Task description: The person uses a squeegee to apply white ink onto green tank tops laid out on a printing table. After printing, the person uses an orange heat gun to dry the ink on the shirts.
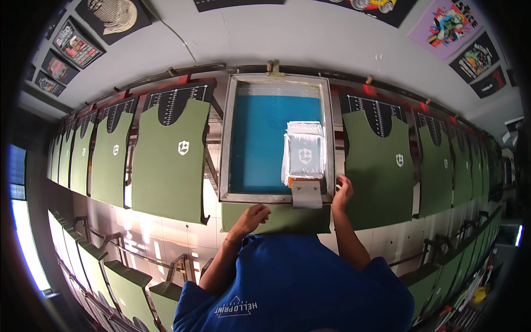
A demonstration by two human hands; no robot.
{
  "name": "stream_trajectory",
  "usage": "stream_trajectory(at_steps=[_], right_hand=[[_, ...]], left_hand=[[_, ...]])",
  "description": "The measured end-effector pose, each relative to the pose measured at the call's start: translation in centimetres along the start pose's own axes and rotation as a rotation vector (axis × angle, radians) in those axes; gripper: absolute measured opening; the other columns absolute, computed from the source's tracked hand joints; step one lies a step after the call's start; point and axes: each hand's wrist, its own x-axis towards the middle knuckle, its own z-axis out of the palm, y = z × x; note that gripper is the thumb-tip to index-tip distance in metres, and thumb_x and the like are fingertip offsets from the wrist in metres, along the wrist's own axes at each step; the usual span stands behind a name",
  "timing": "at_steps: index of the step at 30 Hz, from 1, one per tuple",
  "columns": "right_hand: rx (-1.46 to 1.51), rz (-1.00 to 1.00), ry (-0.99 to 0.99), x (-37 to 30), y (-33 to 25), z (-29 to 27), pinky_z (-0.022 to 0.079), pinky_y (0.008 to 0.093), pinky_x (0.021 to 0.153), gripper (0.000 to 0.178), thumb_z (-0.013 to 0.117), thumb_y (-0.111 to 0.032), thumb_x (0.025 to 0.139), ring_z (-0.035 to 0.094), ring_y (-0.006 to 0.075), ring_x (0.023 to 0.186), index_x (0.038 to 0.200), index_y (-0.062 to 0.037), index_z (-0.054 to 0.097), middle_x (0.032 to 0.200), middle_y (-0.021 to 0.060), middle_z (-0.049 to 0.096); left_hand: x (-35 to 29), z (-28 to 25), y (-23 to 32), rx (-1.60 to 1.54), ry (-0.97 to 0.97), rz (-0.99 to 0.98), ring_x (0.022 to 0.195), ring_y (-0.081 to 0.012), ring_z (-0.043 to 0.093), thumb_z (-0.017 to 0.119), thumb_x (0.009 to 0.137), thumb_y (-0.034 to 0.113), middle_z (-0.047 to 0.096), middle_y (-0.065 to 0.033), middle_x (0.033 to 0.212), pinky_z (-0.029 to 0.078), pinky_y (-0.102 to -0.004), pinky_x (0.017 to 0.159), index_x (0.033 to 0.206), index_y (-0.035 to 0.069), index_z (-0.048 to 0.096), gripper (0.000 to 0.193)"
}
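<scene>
A metal-framed printing screen [225, 138] with blue mesh lies in front of me over a green shirt [276, 218], whose lower part sticks out at the near side. White ink surrounds a shield emblem [305, 156] at the right of the mesh. A squeegee [307, 195] with a pale grey handle rests against the near edge of the frame, its orange part by the ink. My left hand [254, 217] hovers empty below the near left of the frame, fingers loosely bent and apart. Beside the near right corner, my right hand [343, 192] is open and holds nothing visible; whether it touches the frame is unclear.
Green shirts with white shield emblems lie on boards to the left [171, 160] and right [379, 166]. A rail [182, 70] runs along the far side by the wall. More shirt-covered boards [130, 285] stand behind me on both sides.
</scene>
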Motion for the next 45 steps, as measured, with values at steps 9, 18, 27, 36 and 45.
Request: stream_trajectory(at_steps=[9, 18, 27, 36, 45], right_hand=[[-0.617, -0.678, -0.852, -5.6, -11.7, -0.6, 0.045, 0.042, 0.097, 0.046, 0.073, -0.016, 0.077, 0.054, 0.0334, 0.112, 0.118, -0.0027, 0.057, 0.119, 0.0148, 0.057], [-0.938, -0.748, -0.932, -2.8, -12.6, 1.9, 0.049, 0.0391, 0.09, 0.039, 0.068, -0.005, 0.07, 0.058, 0.0305, 0.103, 0.109, -0.0031, 0.063, 0.108, 0.0109, 0.064], [-0.83, -0.687, -0.821, 8.2, -16.3, 11.0, 0.051, 0.0408, 0.086, 0.024, 0.058, -0.004, 0.074, 0.064, 0.0328, 0.095, 0.096, -0.002, 0.068, 0.099, 0.0168, 0.067], [-0.796, -0.769, -0.797, 9.3, -13.9, 12.5, 0.051, 0.0407, 0.086, 0.026, 0.065, -0.005, 0.072, 0.063, 0.0333, 0.095, 0.098, -0.0036, 0.069, 0.1, 0.0146, 0.067], [-0.782, -0.694, -0.87, -1.8, -12.8, 2.7, 0.049, 0.0365, 0.09, 0.035, 0.07, 0.0, 0.068, 0.06, 0.0282, 0.102, 0.102, -0.0045, 0.066, 0.105, 0.0091, 0.065]], left_hand=[[4.0, 5.5, -0.7, -0.206, -0.351, -0.226, 0.077, -0.014, 0.059, 0.053, 0.098, 0.025, 0.06, -0.0049, 0.085, 0.05, -0.0288, 0.068, 0.101, 0.0, 0.057, 0.025], [8.0, 9.3, -5.1, -0.994, -0.227, -0.446, 0.078, -0.02, 0.061, 0.052, 0.101, 0.028, 0.06, -0.008, 0.086, 0.055, -0.0354, 0.075, 0.095, 0.001, 0.058, 0.028], [8.4, 10.5, -5.9, -0.89, -0.08, -0.367, 0.075, -0.0182, 0.057, 0.05, 0.102, 0.03, 0.058, -0.0071, 0.084, 0.053, -0.0342, 0.073, 0.093, 0.0, 0.057, 0.032], [7.6, 10.5, -4.4, -0.838, -0.027, -0.38, 0.073, -0.0183, 0.059, 0.051, 0.101, 0.029, 0.059, -0.0072, 0.082, 0.054, -0.0338, 0.072, 0.095, 0.0, 0.057, 0.03], [7.1, 9.7, -2.9, -0.692, -0.063, -0.429, 0.071, -0.0232, 0.061, 0.057, 0.098, 0.033, 0.061, -0.0093, 0.081, 0.055, -0.0373, 0.07, 0.095, -0.001, 0.058, 0.034]])
